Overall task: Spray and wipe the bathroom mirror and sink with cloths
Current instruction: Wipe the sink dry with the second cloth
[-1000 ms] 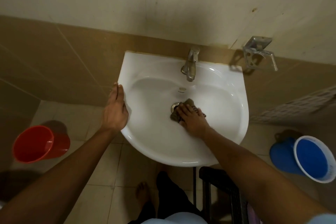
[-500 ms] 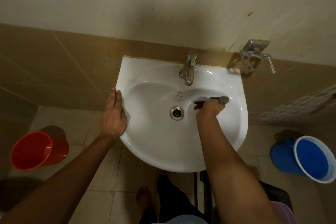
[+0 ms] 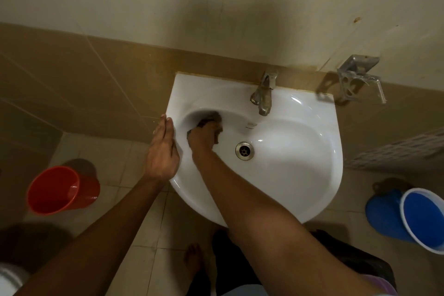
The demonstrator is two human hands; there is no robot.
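Leaning over a white sink (image 3: 276,199), a person rests the left hand (image 3: 163,151), fingers straight, on its left rim, while the right hand (image 3: 204,136) grips a bunched dark cloth (image 3: 211,118) against the basin's far-left wall. Soft, light, probably damp, it suits a palm-wide hold. The tap (image 3: 263,94) crowds the back; the basin's right is free.

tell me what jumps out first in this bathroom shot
The white sink fills the middle, with the right hand pressing a dark cloth into the basin's upper left while the left hand rests flat on the left rim. A red bucket sits on the floor at left, a blue bucket at right.
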